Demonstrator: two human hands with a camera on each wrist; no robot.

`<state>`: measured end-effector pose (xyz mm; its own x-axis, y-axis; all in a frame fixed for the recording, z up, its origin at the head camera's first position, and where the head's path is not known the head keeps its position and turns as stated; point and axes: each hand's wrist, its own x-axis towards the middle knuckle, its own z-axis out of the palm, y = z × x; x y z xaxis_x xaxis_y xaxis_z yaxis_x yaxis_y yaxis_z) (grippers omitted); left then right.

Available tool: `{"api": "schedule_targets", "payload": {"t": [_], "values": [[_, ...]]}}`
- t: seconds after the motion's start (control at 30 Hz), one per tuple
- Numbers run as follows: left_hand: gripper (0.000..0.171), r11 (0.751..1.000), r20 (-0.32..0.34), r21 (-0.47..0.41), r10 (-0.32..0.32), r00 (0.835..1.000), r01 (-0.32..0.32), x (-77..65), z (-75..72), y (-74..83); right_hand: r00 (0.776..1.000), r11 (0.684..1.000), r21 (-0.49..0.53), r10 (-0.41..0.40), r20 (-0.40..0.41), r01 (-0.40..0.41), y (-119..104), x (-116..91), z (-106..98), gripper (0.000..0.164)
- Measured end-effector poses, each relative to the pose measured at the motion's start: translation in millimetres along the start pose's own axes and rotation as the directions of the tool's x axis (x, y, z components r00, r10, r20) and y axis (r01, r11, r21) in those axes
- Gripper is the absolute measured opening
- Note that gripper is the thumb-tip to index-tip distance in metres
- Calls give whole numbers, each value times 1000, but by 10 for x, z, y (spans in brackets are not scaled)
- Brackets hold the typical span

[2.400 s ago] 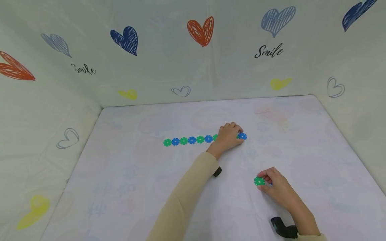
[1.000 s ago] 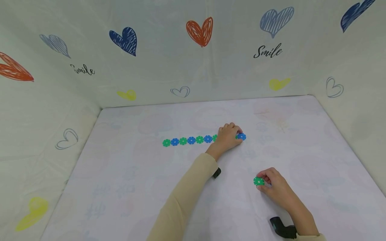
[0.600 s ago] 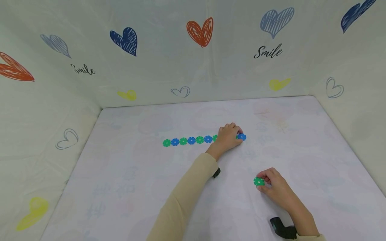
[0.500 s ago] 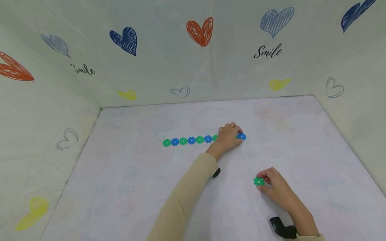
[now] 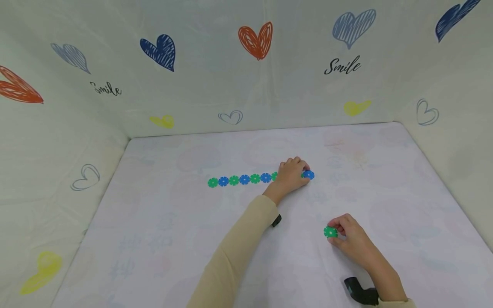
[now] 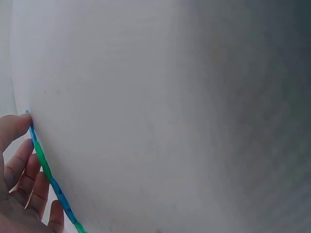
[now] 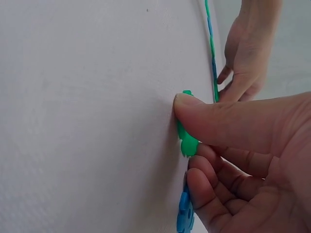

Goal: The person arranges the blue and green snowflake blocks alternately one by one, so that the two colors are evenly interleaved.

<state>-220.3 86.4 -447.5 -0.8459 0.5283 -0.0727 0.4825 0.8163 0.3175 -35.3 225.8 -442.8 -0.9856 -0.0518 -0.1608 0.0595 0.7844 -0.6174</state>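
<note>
A straight row of notched snowflake discs [image 5: 244, 179], green and blue by turns, lies flat on the white cloth. My left hand [image 5: 290, 174] lies over the right part of this row and hides some discs. Its thumb and index finger pinch the end blue disc [image 5: 309, 174]; the left wrist view shows the row edge-on beside the fingers [image 6: 19, 162]. Nearer and to the right, my right hand [image 5: 352, 237] pinches a green disc [image 7: 188, 146] between thumb and fingers. Below its curled fingers, a blue disc [image 7: 183, 213] shows in the right wrist view, apart from the row.
The white cloth [image 5: 173, 239] covers a broad flat surface. Pale walls [image 5: 208, 77] printed with hearts and the word Smile stand behind it and at both sides. A black wrist device [image 5: 361, 291] sits by the right wrist; beige sleeves [image 5: 239, 248] cover the arms.
</note>
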Motion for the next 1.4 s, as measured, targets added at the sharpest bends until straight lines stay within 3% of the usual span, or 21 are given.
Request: {"api": "schedule_targets", "payload": {"t": [0.3,0.57,1.0,1.4], "values": [[30,1000,19,11,5,1000,-5,9,-7,9,998,998,-3,55,29,-55,-50,25,-19,31],[31,1000,24,11,11,1000,-11,7,-28,18,1000,999,43,7,5,-7,-47,146,-134,21],[31,999,21,41,-16,1000,16,30,-2,21,993,987,153,63,-95,-48,12,797,-444,25],[32,999,19,42,-21,1000,20,27,-4,24,990,971,203,136,-36,-126,79,1270,-453,28]]}}
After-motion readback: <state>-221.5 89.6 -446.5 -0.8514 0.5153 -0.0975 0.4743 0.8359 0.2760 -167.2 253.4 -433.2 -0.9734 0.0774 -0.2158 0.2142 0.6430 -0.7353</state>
